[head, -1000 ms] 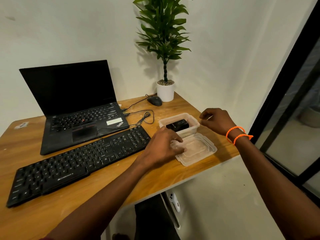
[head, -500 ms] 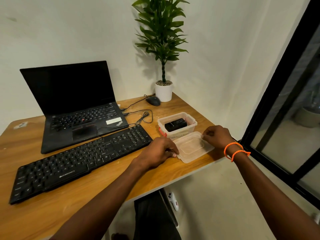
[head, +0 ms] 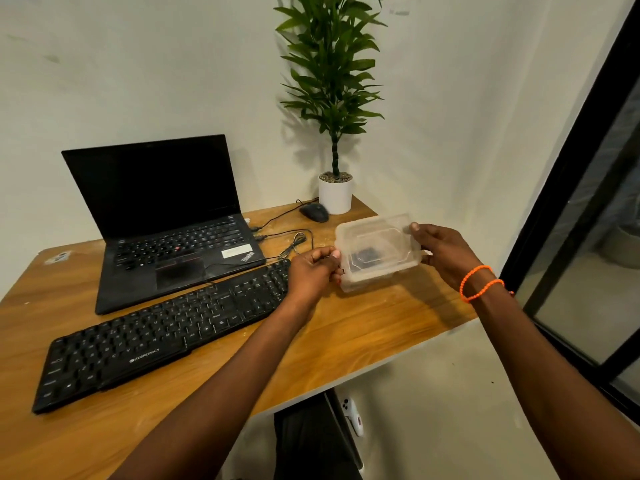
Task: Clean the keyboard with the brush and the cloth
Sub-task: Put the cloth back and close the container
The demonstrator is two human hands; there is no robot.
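The black keyboard (head: 156, 327) lies slanted on the wooden desk (head: 363, 334), left of my hands. A clear plastic box (head: 367, 280) stands at the keyboard's right end with a dark object (head: 363, 255) inside, seen blurred through plastic. I hold the clear lid (head: 381, 233) just over the box, tilted. My left hand (head: 311, 271) pinches the lid's left edge. My right hand (head: 446, 252), with orange bands at the wrist, grips its right edge. I cannot make out a brush or a cloth as such.
An open black laptop (head: 166, 220) stands behind the keyboard. A black mouse (head: 314, 212), its cables (head: 294, 242) and a potted plant (head: 335, 194) sit at the back right corner. The desk edge (head: 398, 362) runs close in front; a dark window frame (head: 568, 188) rises at right.
The lid lay flat on the desk in front of the box; both hands have lifted it up and back over the box.
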